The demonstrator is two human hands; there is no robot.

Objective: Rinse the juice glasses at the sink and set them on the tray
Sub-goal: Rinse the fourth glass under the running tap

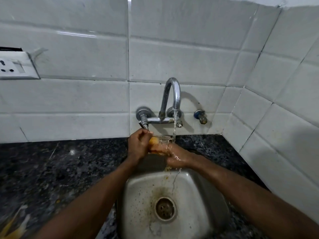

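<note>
A clear juice glass [159, 144] with orange juice residue lies tilted on its side above the back of the steel sink [138, 195]. My left hand [138, 146] grips its left end, and my right hand [177, 155] holds its right end, wet. Water runs from the chrome tap [172, 95] onto the glass's right end and my right hand, then falls into the sink. No tray is in view.
Dark speckled granite counter [60, 169] surrounds the sink. White tiled walls meet in a corner at the right. A wall socket [15, 66] sits at far left. A small valve [201, 116] sticks out right of the tap. Blurred orange-stained things [13, 226] show at bottom left.
</note>
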